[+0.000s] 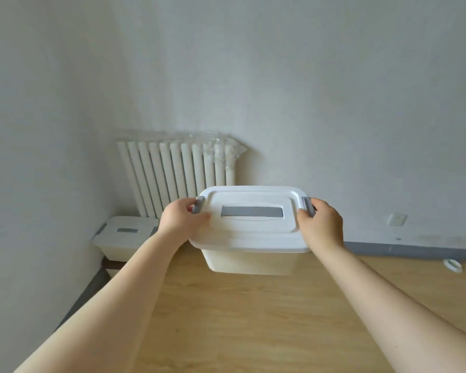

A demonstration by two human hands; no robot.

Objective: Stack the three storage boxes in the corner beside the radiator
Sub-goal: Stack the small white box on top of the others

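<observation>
Two pale walls (334, 90) met in a corner above a wooden floor (240, 319), where a white column radiator (178, 173) stood against the far wall, its right end wrapped in crinkled clear plastic and its lower right part hidden behind a carried storage box (249, 230). That white box, lid on, was held in mid-air over the floor in front of the radiator, clear of the ground, its contents hidden behind the opaque lid and milky sides. A grey handle plate lay flat in the middle of the lid. A second storage box (124, 238) sat low in the corner left of the radiator, lid shut, its right end cut off by the person's left forearm; what it rested on was hard to make out. No third box showed in the view.

The left hand (182, 220) curled round the box's left end, fingers closed about the grey latch (198, 205), thumb pressed on the lid. The right hand (322, 224) gripped the right end likewise, fingers wrapped over the grey latch (308, 206). A wall socket (397, 219) sat low on the far wall to the right, and a small white ring (452, 265) lay on the floor near the grey skirting (414, 249).
</observation>
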